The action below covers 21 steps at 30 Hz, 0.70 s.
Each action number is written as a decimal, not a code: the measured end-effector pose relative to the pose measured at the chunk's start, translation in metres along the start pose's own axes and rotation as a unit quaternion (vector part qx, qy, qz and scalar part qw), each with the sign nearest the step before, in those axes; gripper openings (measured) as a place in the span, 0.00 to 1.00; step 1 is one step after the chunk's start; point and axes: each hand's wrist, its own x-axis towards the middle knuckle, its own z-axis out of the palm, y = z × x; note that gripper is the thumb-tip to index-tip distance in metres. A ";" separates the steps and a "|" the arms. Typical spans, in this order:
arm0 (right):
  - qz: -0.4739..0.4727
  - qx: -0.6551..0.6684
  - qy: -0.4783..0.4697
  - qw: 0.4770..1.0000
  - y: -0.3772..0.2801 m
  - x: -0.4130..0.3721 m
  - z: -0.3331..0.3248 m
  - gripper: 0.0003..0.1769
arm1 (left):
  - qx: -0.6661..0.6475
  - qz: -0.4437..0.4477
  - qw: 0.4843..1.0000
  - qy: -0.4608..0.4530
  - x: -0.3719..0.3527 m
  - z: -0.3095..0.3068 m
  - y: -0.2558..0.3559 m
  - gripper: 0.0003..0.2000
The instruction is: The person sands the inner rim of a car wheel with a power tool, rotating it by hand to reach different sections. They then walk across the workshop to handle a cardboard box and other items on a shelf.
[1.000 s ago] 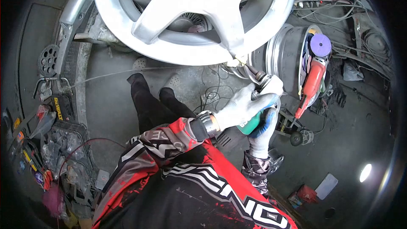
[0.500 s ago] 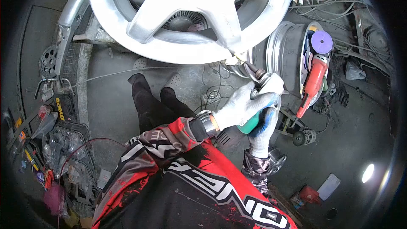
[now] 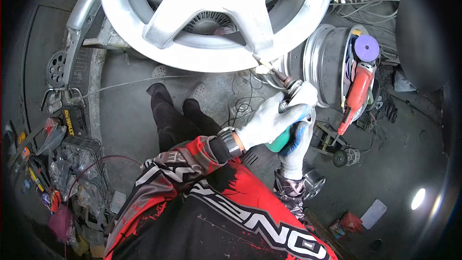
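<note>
A silver five-spoke alloy wheel [image 3: 183, 60] fills the top of the view, its lower rim facing me. Both my gloved hands hold a green-bodied die grinder [image 3: 279, 140]. My left hand [image 3: 264, 121], with a watch at the wrist, wraps around its front part. My right hand [image 3: 299, 144] is closed around the body from the other side; that hand's fingers are partly hidden. From the grinder's metal nose [image 3: 290, 83] a slim bit points up and left, its tip at the wheel's lower rim below a spoke.
To the right, a second wheel [image 3: 325, 65] lies on its side. On it rests a red angle grinder [image 3: 357, 91] with a purple disc [image 3: 366, 48]. Cables [image 3: 370, 7] tangle behind. A large dark rounded shape [image 3: 423, 33] fills the upper right. Bagged items and tools [image 3: 62, 163] crowd the left.
My hands and the die grinder have shifted slightly left, the bit's tip moving a little up and left along the rim. A large dark shape has come in at the upper right.
</note>
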 end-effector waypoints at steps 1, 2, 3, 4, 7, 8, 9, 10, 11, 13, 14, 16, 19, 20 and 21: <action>-0.003 0.006 0.004 1.000 0.001 0.001 -0.004 0.53 | 0.014 0.003 1.000 -0.004 0.002 0.002 0.001 0.22; -0.006 0.013 0.006 1.000 0.002 0.003 -0.008 0.52 | 0.027 0.005 1.000 -0.006 0.004 0.004 0.003 0.22; -0.012 0.012 0.002 1.000 0.003 0.004 -0.010 0.52 | 0.020 0.001 1.000 -0.016 0.005 0.005 0.007 0.22; -0.011 0.011 0.000 1.000 0.003 0.003 -0.011 0.52 | 0.020 0.001 1.000 -0.015 0.007 0.007 0.006 0.22; 0.001 0.047 0.005 0.999 0.001 0.002 -0.009 0.52 | -0.001 0.028 0.999 -0.031 0.007 0.007 0.006 0.22; 0.002 0.048 0.005 0.999 0.002 0.002 -0.010 0.52 | 0.001 0.027 0.999 -0.018 0.005 0.006 0.006 0.22; -0.001 0.028 -0.011 1.000 0.003 0.003 -0.009 0.52 | 0.004 0.026 1.000 -0.004 0.002 0.004 0.005 0.21; -0.003 0.007 -0.027 1.000 0.003 0.003 -0.009 0.52 | 0.005 0.025 1.000 -0.003 0.001 0.002 0.002 0.21; 0.003 0.023 -0.022 0.999 0.004 0.000 -0.005 0.52 | 0.002 0.005 1.000 0.003 -0.001 0.000 -0.005 0.21; 0.009 0.034 -0.009 0.999 0.004 -0.003 0.000 0.52 | -0.020 -0.006 1.000 0.015 -0.002 0.000 -0.005 0.20; 0.011 0.036 -0.005 0.999 0.006 -0.003 -0.001 0.52 | -0.020 -0.005 1.000 0.015 -0.002 0.000 -0.004 0.20; 0.014 0.053 0.000 0.999 0.013 -0.003 -0.006 0.52 | 0.008 -0.012 1.000 -0.011 0.000 0.000 0.007 0.21; 0.018 0.074 0.008 0.997 0.014 -0.006 -0.006 0.52 | 0.014 0.024 0.999 -0.016 0.002 0.001 0.001 0.23; 0.020 0.080 0.013 0.996 0.015 -0.007 -0.004 0.52 | 0.013 0.024 1.000 -0.013 0.001 -0.002 -0.001 0.23; 0.008 0.069 -0.008 0.998 0.015 -0.006 -0.002 0.52 | 0.032 0.006 0.999 -0.010 0.000 -0.006 -0.001 0.23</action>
